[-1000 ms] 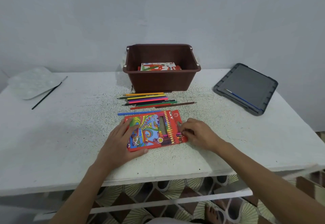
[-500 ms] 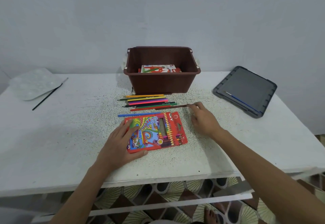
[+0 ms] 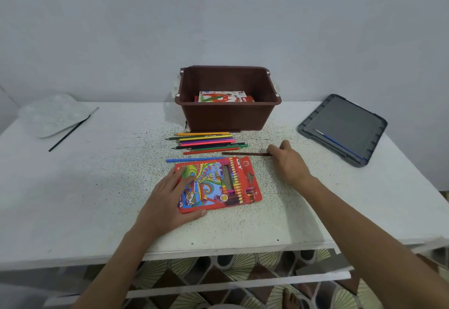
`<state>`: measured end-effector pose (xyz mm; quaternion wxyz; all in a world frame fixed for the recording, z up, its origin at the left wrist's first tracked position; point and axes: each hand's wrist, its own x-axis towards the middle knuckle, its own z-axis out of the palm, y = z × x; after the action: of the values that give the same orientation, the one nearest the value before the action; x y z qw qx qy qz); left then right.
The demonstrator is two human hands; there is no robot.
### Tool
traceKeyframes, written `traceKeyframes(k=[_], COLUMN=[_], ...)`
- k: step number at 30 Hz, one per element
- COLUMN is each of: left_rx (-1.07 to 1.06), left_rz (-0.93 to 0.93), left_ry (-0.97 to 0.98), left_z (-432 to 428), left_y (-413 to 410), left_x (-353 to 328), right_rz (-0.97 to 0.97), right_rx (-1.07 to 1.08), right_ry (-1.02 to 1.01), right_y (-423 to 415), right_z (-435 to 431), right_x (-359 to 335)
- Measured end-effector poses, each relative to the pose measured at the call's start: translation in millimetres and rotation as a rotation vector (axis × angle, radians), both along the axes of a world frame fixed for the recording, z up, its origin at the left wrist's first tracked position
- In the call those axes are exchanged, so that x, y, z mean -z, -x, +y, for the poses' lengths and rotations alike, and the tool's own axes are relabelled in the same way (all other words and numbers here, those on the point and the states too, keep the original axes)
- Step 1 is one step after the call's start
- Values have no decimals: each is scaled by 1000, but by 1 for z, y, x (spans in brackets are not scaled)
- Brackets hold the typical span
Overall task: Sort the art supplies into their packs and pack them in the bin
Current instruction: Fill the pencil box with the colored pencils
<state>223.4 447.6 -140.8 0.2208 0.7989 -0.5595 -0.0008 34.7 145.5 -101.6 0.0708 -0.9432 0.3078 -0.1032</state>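
**Brown pencil pinched beside the pack**

At the centre of the frame the left hand point(image 3: 170, 199) lies flat, fingers straight, pressing the left end of the red pencil pack point(image 3: 218, 184) onto the white surface point(image 3: 97, 187). Right of centre, the right hand point(image 3: 289, 160) curls its fingers round the right end of a brown pencil point(image 3: 245, 154) lying just above the pack. The loose pencils point(image 3: 209, 141) lie in a row between the pack and the brown bin point(image 3: 228, 116), which holds a box point(image 3: 223, 96).

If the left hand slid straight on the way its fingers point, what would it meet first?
Probably the blue pencil, lying just beyond the far edge of the colour pencil pack under the left hand.
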Motion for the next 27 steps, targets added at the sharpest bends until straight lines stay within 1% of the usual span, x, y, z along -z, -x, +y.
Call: traceKeyframes(k=[8,13,18,24,27], left_rx=[0,-3,-4,0,5], left_rz=[-3,-6,-4,-8,-13], left_ry=[-1,1,0,-6,8], left_z=[0,1,0,0,0], left_y=[0,0,0,0,0], left_x=[-1,0,1,1,1], right_rz=[64,99,184,136,97], right_rx=[23,-145,-200,-302,-362], right_ry=[108,166,242,353,347], right_y=[28,58,79,78,73], right_z=[-13,-29,-36,-24,-15], right_x=[-9,-21,-27,-32,-33])
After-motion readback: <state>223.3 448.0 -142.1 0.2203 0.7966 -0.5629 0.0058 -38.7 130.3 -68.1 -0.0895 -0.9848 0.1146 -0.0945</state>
